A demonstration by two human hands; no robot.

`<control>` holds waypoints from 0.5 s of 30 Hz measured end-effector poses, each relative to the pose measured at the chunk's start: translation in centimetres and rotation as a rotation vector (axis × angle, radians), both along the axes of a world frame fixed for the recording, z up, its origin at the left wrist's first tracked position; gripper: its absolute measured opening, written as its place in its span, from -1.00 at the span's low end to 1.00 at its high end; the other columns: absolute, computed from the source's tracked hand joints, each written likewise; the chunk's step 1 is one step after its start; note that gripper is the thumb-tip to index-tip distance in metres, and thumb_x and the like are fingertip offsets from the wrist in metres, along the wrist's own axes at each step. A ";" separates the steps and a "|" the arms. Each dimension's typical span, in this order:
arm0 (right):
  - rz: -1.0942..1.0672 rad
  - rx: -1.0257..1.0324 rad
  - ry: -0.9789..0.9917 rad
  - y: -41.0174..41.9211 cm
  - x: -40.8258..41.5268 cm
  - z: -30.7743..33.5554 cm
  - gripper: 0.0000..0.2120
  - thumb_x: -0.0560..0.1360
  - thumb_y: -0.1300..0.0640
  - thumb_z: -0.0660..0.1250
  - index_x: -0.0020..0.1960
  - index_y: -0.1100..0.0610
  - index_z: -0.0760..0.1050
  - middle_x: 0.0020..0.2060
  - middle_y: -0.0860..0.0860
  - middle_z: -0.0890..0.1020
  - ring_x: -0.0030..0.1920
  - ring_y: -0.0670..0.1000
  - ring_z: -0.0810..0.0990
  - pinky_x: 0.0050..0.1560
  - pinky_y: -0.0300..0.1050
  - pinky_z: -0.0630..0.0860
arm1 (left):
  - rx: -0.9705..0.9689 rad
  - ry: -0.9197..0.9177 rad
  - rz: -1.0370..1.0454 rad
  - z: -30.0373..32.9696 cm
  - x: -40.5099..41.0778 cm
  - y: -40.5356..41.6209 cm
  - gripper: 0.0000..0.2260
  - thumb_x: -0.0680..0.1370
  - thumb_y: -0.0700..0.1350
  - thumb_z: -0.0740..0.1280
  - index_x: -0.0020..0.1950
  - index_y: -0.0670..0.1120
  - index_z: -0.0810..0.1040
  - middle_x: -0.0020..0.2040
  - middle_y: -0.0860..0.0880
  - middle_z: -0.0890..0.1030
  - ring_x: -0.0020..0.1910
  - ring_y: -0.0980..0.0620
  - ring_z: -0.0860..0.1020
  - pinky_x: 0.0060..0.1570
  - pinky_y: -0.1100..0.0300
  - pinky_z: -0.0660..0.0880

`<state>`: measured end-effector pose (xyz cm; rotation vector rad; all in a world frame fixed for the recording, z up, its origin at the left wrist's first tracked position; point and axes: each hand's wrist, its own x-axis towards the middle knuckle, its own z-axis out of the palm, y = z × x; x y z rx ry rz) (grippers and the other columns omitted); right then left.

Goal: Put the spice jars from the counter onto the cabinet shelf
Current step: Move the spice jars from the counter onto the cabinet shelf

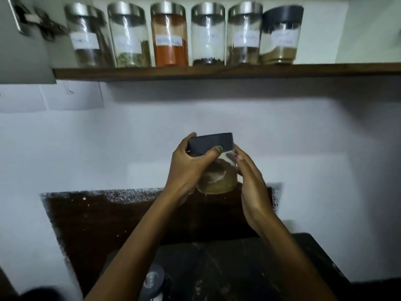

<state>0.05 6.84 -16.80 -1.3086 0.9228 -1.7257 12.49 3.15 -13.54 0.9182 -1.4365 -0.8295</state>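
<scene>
I hold a glass spice jar (219, 179) with a dark lid and tan powder in mid-air, above the dark counter (217, 268). My left hand (188, 168) grips its left side, thumb across the lid's lower edge. My right hand (251, 183) presses against its right side. High above, the wooden cabinet shelf (217, 71) carries several labelled jars in a row: most have steel lids, one holds orange-red powder (169, 35), and the rightmost (281, 34) has a dark lid. Another dark-lidded jar (153, 281) stands on the counter below my left forearm, partly hidden.
An open cabinet door with a hinge (32, 20) hangs at the upper left. To the right of the dark-lidded shelf jar the shelf board (347, 68) is bare. A white wall (108, 148) fills the space between shelf and counter.
</scene>
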 end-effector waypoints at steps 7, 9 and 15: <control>0.274 0.051 -0.222 2.1 0.6 0.4 -0.46 0.38 -0.17 0.27 0.30 0.01 0.40 0.18 0.04 0.59 0.15 0.01 0.61 0.09 0.05 0.58 | 0.124 0.281 -0.269 2.7 -0.4 1.3 -0.73 0.31 0.09 0.40 -0.08 -0.03 0.62 -0.25 0.08 0.63 -0.21 0.12 0.60 -0.25 0.24 0.56; 0.274 0.024 -0.217 2.5 0.7 1.0 -0.42 0.34 -0.16 0.33 0.30 0.03 0.40 0.18 0.04 0.59 0.18 0.05 0.59 0.09 0.06 0.59 | 0.125 0.282 -0.294 2.9 -0.4 1.6 -0.68 0.34 0.12 0.36 -0.04 -0.05 0.62 -0.13 0.00 0.62 -0.07 0.04 0.58 -0.20 0.22 0.57; -0.061 -0.176 -0.046 3.0 1.6 1.9 -0.45 0.38 -0.14 0.41 0.32 -0.12 0.33 0.17 -0.13 0.54 0.16 -0.15 0.56 0.05 -0.24 0.58 | 0.105 0.248 -0.431 3.4 -0.8 2.7 -0.54 0.37 0.21 0.39 0.14 -0.05 0.59 0.00 -0.03 0.69 -0.02 0.00 0.66 -0.06 0.07 0.60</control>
